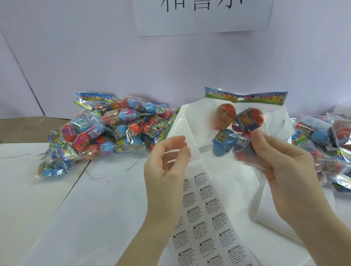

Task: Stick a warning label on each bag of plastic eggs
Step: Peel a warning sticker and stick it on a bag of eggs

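One bag of plastic eggs (236, 129) is held up by the right hand (282, 161) over the warning label sheet (208, 228) — it could be dropped — the left hand (164, 168) is loose and holds nothing.

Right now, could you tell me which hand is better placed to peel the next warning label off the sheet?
Left. The left hand holds nothing and hovers just above the label sheet, fingers loosely curled. The right hand is busy gripping the bag of eggs, held up over the table.

Bag heap (111, 128) back left, label sheet (208, 224) front centre, held bag (239, 127) above it, second heap (334, 145) right
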Demonstrator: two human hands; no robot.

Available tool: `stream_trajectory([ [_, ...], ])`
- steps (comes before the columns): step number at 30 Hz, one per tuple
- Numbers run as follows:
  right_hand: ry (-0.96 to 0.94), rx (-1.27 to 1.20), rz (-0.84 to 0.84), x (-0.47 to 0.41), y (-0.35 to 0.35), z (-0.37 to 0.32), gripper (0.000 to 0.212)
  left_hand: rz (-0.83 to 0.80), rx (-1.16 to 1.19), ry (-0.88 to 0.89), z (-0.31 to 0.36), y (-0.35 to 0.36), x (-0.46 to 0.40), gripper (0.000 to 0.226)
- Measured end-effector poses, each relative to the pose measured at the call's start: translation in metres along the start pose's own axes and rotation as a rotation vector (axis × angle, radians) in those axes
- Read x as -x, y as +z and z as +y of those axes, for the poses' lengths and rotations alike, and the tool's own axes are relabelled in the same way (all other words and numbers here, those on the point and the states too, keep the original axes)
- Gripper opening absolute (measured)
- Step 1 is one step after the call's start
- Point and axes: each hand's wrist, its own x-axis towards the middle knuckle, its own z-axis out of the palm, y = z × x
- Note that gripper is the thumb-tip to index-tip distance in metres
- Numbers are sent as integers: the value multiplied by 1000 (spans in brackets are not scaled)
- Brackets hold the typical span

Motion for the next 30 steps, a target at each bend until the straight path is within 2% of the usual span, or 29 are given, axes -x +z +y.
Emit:
stream_trajectory([
  [2, -169, 92, 85, 2, 2, 5, 21, -76, -14, 45, 0, 0, 4, 9],
  [4, -314, 273, 120, 5, 5, 9, 39, -267, -16, 18, 0, 3, 9, 24],
  [6, -458, 475, 17, 9, 7, 12, 49, -428, 31, -20, 1, 7, 13, 39],
  [8, -541, 578, -153, 12, 9, 16, 49, -455, 136, -64, 3, 8, 13, 42],
  [11, -425, 409, -303, 14, 11, 13, 32, -319, 298, -200, 3, 6, 6, 36],
  [13, -346, 277, -259, 12, 9, 11, 25, -257, 340, -245, 2, 5, 3, 35],
  [15, -331, 261, -140, 8, 6, 9, 16, -220, 327, -253, 2, 3, 2, 32],
  [20, -232, 322, -103, 4, 5, 7, 18, -259, 321, -252, 2, 3, 2, 13],
  [30, -249, 200, -118, 4, 5, 5, 15, -294, 265, -212, 5, 1, 3, 13],
])
